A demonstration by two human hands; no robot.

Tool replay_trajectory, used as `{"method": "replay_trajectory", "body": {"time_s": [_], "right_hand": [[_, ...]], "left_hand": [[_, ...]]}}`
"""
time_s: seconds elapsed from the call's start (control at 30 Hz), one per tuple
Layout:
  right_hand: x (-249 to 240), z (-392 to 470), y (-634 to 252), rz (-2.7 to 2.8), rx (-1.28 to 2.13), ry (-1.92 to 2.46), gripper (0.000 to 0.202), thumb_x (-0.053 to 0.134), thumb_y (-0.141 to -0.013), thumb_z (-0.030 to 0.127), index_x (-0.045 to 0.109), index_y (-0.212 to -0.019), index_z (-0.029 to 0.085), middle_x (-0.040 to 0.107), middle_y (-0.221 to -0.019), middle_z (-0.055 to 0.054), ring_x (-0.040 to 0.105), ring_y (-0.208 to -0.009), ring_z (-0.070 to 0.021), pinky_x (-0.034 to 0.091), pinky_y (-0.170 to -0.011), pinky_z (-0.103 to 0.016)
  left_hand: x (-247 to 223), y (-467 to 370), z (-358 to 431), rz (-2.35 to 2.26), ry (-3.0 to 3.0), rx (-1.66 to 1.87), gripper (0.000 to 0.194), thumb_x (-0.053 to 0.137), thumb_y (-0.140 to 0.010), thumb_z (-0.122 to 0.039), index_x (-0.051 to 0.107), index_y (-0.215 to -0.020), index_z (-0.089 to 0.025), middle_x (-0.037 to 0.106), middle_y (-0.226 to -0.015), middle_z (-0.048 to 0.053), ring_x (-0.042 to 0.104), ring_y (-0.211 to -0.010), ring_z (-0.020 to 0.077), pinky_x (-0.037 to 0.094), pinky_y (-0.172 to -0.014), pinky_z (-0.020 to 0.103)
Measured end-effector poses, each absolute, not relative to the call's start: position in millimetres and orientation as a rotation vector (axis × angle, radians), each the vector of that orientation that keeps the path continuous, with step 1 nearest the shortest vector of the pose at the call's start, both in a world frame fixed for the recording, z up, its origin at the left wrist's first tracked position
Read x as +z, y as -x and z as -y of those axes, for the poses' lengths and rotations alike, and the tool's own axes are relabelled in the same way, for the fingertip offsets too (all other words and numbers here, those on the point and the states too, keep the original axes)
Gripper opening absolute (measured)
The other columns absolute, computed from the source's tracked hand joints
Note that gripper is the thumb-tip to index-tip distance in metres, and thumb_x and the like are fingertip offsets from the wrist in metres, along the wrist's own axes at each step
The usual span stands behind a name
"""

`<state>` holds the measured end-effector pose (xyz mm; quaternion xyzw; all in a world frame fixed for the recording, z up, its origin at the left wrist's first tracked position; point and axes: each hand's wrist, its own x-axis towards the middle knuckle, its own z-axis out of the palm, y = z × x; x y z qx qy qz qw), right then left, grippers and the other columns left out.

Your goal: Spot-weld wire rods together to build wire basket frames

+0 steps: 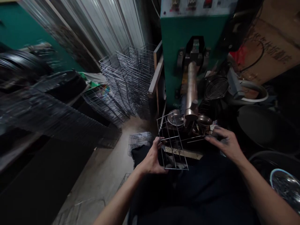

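Note:
My left hand point(153, 157) grips the left edge of a small wire grid panel point(172, 142), its thumb and fingers closed on the frame. The panel stands tilted in front of a green spot-welding machine point(174, 56). To the right, my right hand point(223, 140) pinches one end of a thin metal rod point(196, 139). The rod's other end points left toward the panel, with a gap between them. Just beyond both hands is the machine's thick metal arm point(191, 90), with a metal bowl point(175, 117) beside its tip.
Stacked wire grids point(131, 78) stand at the back left, and a smaller stack point(140, 140) sits on the floor. More wire panels point(47, 115) lie on the left. On the right are dark round basins point(264, 128), a fan point(217, 87) and a cardboard box point(274, 53).

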<state>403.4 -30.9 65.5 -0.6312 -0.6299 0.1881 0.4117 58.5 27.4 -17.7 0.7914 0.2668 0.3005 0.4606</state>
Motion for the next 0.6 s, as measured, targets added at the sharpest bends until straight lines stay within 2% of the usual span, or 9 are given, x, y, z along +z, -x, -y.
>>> {"method": "replay_trajectory", "body": {"time_s": [0.17,0.33,0.6], "right_hand": [[40,12,-407,1.628,0.475,1.55,0.056,0.07,-0.088,0.068,0.056,-0.062,0.02,0.052,-0.068,-0.002,0.05,-0.066,-0.0182,0.039,-0.061,-0.031],[19,-2,-415,1.682,0.444,1.544,0.055,0.072,-0.09,0.061,0.053,-0.06,0.019,0.048,-0.065,0.0,0.047,-0.065,-0.0164,0.033,-0.061,-0.03],[14,-13,-424,1.636,0.517,1.516,0.054,0.072,-0.089,0.062,0.055,-0.061,0.019,0.049,-0.065,0.0,0.047,-0.064,-0.0159,0.034,-0.062,-0.029]], "left_hand": [[-34,-70,-42,-0.682,-1.987,0.69,0.128,0.089,-0.06,-0.03,0.006,-0.156,-0.028,0.038,-0.151,0.018,0.048,-0.142,0.0433,0.04,-0.121,0.066],[-39,-81,-50,-0.665,-1.995,0.695,0.121,0.09,-0.058,-0.03,0.016,-0.154,-0.026,0.048,-0.145,0.016,0.054,-0.136,0.0393,0.047,-0.117,0.058],[-51,-84,-59,-0.677,-2.021,0.686,0.134,0.093,-0.055,-0.031,0.009,-0.159,-0.025,0.04,-0.153,0.019,0.048,-0.143,0.041,0.041,-0.122,0.06]]}}
